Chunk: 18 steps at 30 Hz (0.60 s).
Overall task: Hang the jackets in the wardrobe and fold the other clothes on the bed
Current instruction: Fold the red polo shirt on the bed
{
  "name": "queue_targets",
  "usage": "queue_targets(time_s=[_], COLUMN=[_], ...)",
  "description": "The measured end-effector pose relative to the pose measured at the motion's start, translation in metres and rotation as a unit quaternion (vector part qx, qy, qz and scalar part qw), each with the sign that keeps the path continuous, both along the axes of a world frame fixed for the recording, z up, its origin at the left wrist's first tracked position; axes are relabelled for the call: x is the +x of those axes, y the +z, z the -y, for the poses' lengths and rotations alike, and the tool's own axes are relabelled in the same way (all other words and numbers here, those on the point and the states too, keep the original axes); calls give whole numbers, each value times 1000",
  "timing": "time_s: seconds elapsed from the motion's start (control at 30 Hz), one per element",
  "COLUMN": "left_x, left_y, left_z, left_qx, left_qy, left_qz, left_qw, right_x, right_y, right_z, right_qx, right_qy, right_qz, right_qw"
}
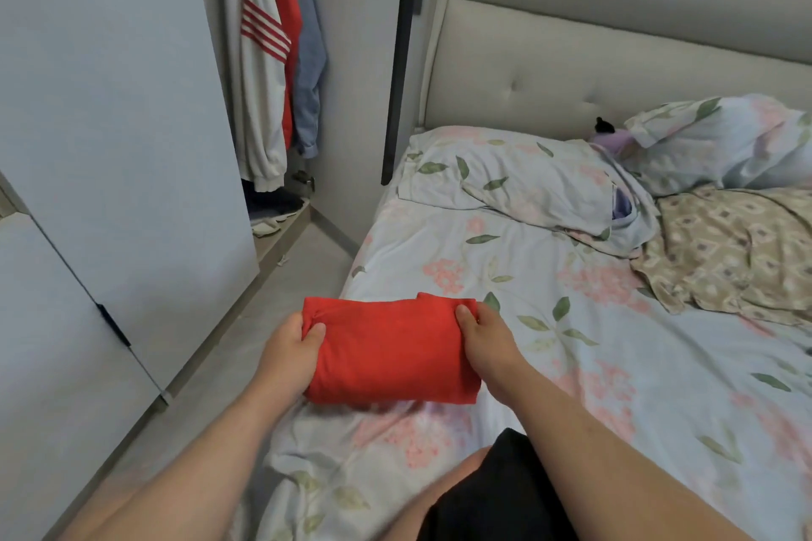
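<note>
Both hands grip a folded red cloth garment (391,349) between them at the near edge of the floral-sheeted bed (615,343): the left hand (292,343) pinches its left end, thumb on top, and the right hand (483,336) clasps its right end. White-and-red and blue jackets (272,48) hang in the open wardrobe (110,123).

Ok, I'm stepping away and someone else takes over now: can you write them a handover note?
Left hand and right hand each grip an end of the folded red cloth garment, over the near edge of the floral-sheeted bed.
Done: white-and-red striped jacket and blue jacket hang in the open grey wardrobe; red garment folded.
Left: set it down, then check for clothes outside this view.
</note>
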<state>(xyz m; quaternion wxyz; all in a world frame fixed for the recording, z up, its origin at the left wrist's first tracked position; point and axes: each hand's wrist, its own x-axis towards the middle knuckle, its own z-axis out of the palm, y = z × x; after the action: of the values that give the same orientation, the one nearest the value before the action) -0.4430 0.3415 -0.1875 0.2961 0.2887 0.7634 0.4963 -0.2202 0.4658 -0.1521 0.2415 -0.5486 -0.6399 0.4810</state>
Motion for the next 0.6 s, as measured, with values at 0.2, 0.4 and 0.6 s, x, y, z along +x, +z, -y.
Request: queue_targets(time_s=[0.2,0.4,0.6], left_x=[-11,-7,37], left_y=[-18,-3,-10], left_z=[-32,-30,-24], left_qx=[-34,67,-15], left_qy=[41,87,-288], left_qz=[6,-225,-429], left_qw=[999,968,856], right_x=[-16,-24,-28], right_y=[-37,-62,-57], right_z=[-23,-36,-33], right_qx=[-29,-22,63], right_qy=[-11,-25,-30], right_qz=[111,165,187], right_qw=[993,986,980])
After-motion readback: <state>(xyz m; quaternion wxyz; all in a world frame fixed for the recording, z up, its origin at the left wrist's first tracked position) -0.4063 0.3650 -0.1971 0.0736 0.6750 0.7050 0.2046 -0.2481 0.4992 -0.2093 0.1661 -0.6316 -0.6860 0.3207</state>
